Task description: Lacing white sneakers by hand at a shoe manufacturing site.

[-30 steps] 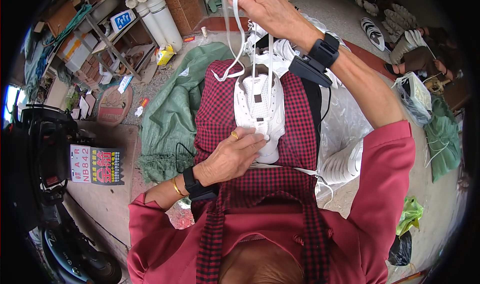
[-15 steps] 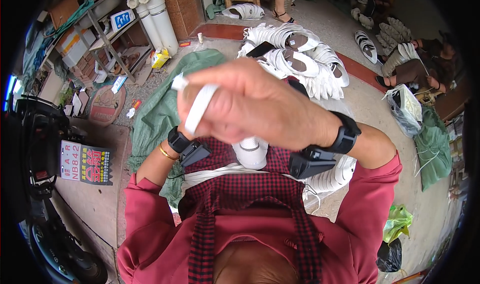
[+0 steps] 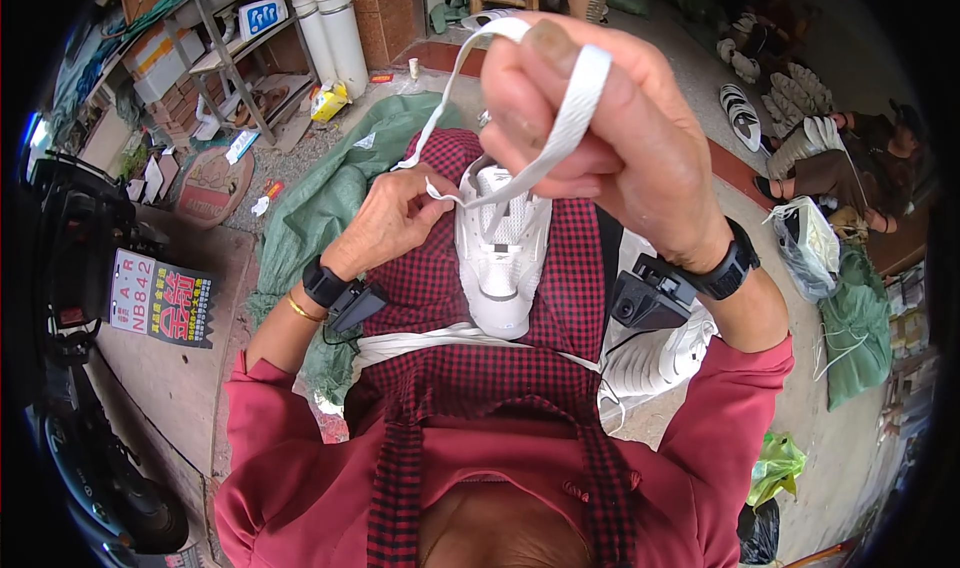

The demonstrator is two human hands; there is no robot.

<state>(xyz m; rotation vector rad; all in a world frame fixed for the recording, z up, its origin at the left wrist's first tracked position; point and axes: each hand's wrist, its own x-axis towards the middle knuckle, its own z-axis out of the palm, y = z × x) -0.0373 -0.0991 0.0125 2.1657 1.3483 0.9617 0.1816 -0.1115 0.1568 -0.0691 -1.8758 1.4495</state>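
Note:
A white sneaker (image 3: 500,303) lies on my lap over the red-and-black checked apron (image 3: 430,293), its toe pointing toward me. Raised above its far end, my right hand (image 3: 645,153) is closed around a flat white shoelace (image 3: 583,93) that loops over the fingers. My left hand (image 3: 385,223) is beside the shoe's left edge, thumb and fingers pinched on a thin part of the same lace. Between the hands the lace hangs slack in a curve. The right hand hides part of the shoe's opening.
Green sacking (image 3: 325,203) spreads at my left, with a parked scooter (image 3: 75,318) beyond. White shoe parts (image 3: 660,363) lie stacked by my right elbow. Farther right are a seated person (image 3: 850,163), a clear plastic bag (image 3: 803,248) and a green sack (image 3: 858,328).
My right hand has moved up and to the right with the lace, uncovering most of the sneaker. My left hand, hidden before, now shows pinching the lace.

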